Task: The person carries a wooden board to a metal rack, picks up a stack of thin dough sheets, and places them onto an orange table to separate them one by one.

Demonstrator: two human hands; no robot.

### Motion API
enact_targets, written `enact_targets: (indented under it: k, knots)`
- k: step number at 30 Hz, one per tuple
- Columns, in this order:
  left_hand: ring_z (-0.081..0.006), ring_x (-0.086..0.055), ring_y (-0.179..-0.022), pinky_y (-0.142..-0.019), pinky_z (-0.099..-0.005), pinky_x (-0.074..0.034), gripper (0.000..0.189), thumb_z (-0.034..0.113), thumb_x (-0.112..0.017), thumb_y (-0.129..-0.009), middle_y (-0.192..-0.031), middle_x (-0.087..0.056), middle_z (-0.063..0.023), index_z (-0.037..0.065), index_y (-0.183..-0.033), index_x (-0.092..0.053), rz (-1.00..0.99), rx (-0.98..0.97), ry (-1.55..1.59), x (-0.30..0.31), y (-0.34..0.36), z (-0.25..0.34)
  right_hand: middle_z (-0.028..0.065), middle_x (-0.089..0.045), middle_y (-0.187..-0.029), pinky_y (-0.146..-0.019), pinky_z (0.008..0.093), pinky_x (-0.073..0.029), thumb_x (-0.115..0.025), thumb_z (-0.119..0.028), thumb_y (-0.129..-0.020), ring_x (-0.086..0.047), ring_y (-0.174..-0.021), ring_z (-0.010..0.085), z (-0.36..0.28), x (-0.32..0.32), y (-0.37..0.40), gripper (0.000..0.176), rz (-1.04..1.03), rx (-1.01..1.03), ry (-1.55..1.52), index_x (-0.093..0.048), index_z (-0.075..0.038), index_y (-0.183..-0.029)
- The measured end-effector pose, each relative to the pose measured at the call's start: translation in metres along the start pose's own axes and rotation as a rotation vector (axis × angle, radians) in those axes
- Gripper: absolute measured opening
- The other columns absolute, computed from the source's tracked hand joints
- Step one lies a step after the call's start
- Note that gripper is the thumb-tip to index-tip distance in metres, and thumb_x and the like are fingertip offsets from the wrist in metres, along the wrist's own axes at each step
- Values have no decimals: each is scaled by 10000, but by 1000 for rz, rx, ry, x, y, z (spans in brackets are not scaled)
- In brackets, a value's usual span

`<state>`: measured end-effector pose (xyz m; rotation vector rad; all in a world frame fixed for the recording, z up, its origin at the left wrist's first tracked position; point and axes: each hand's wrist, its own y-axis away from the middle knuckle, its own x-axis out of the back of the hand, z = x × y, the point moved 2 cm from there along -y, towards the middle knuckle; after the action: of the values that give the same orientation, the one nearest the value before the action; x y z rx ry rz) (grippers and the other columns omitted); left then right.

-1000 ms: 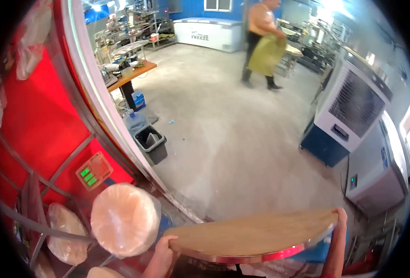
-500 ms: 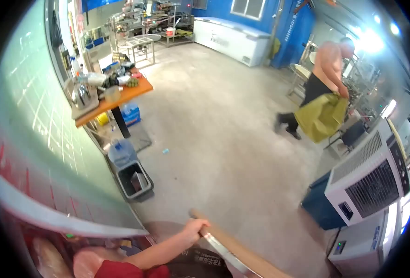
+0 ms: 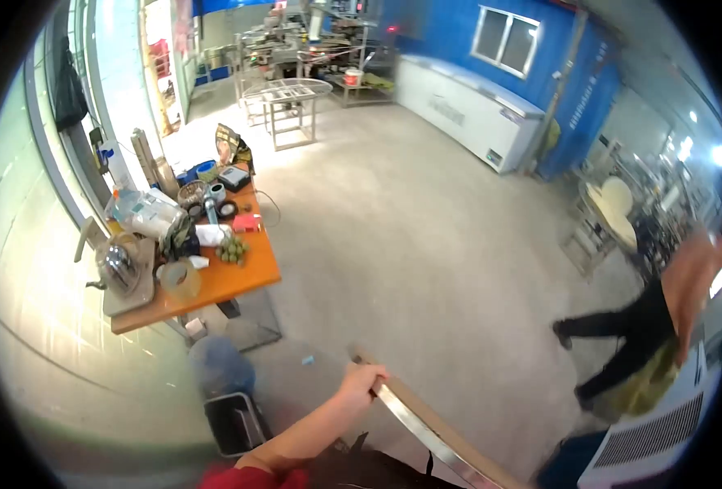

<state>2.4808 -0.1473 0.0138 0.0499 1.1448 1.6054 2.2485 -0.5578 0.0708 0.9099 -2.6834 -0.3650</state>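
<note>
My left hand (image 3: 362, 381) is closed around the near-left end of a long brown board (image 3: 438, 425) with a shiny pale edge. The board slants from my hand down to the bottom right, where the frame cuts it off. A red sleeve covers my upper left arm, and dark clothing shows below it. My right hand is out of sight. Beneath the board lies the grey concrete floor (image 3: 393, 269). Nearest to my left arm is a black bin (image 3: 234, 424), with a blurred blue water bottle (image 3: 222, 365) behind it.
An orange table (image 3: 251, 273) at left bears a kettle (image 3: 120, 269), green fruit (image 3: 232, 249) and clutter. A person (image 3: 646, 322) with green cloth (image 3: 654, 379) is at right, beside a white air cooler (image 3: 650, 444). Farther back stand a white chest freezer (image 3: 467, 110) and a metal frame table (image 3: 287, 98).
My view has moved forward, bringing the orange table and freezer closer. The board stays in my left hand. The other person has shifted to the right edge with the green cloth.
</note>
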Motion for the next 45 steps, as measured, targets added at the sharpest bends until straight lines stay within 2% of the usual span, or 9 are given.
enact_targets:
  k: [4, 7, 13, 19, 22, 26, 32, 40, 45]
  knots:
    - [-208, -534, -634, -534, -312, -459, 238, -134, -509, -542, -700, -531, -93, -24, -753, -507, 77, -219, 163, 6, -101, 117, 64, -530, -694, -631, 297, -425, -462, -222, -695, -507, -656, 183, -54, -120, -84, 201, -70, 16, 5, -525, -34, -724]
    - [-217, -524, -601, -520, -306, -453, 223, -126, -513, -538, -695, -528, -104, -46, -746, -502, 146, -169, 205, 11, -190, 188, 66, -531, -702, -634, 298, -425, -462, -225, -696, -509, -662, 183, -89, -223, -139, 205, -99, 20, 17, -526, -33, -733]
    - [-205, -500, -547, -474, -286, -407, 121, -117, -515, -554, -626, -500, -97, -43, -646, -489, 100, -440, 263, -90, -286, 386, 70, -534, -717, -640, 299, -426, -462, -231, -698, -511, -673, 185, -194, -435, -237, 215, -164, 11, 56, -528, -33, -751]
    - [-167, -511, -544, -461, -248, -400, 128, -127, -507, -580, -625, -512, -76, -53, -684, -511, 141, -303, 284, -122, -469, 483, 73, -537, -732, -647, 300, -427, -462, -237, -700, -514, -685, 186, -259, -637, -360, 226, -237, 15, 55, -531, -32, -769]
    - [-192, -521, -542, -480, -270, -427, 130, -129, -510, -583, -623, -515, -90, -59, -692, -515, 176, -448, 419, -139, -560, 539, 75, -539, -740, -650, 301, -427, -463, -239, -701, -515, -691, 186, -293, -744, -431, 232, -303, 20, 40, -532, -32, -778]
    - [-232, -536, -559, -517, -316, -453, 175, -112, -528, -565, -655, -531, -125, -93, -738, -521, 260, -409, 411, -163, -602, 663, 77, -541, -750, -654, 302, -428, -463, -243, -702, -517, -698, 187, -353, -894, -503, 240, -413, 10, 30, -533, -32, -791]
    - [-252, -560, -661, -612, -339, -486, 265, -62, -506, -576, -770, -557, -142, -79, -840, -513, 299, -607, 430, -167, -680, 829, 81, -543, -765, -660, 303, -429, -463, -249, -704, -519, -710, 188, -423, -1152, -581, 253, -620, 29, -59, -535, -31, -809]
    - [-269, -549, -789, -707, -356, -482, 367, -28, -441, -616, -922, -517, -162, -54, -981, -418, 107, -757, 511, -197, -796, 1066, 86, -547, -785, -668, 304, -430, -463, -257, -707, -523, -725, 190, -557, -1448, -615, 270, -749, 17, -181, -538, -30, -833]
    - [-274, -526, -853, -747, -370, -468, 388, -13, -446, -614, -943, -507, -162, -32, -1000, -409, 35, -866, 506, -208, -897, 1172, 89, -550, -798, -674, 305, -430, -463, -262, -709, -525, -735, 191, -607, -1614, -649, 282, -854, -22, -256, -540, -30, -848]
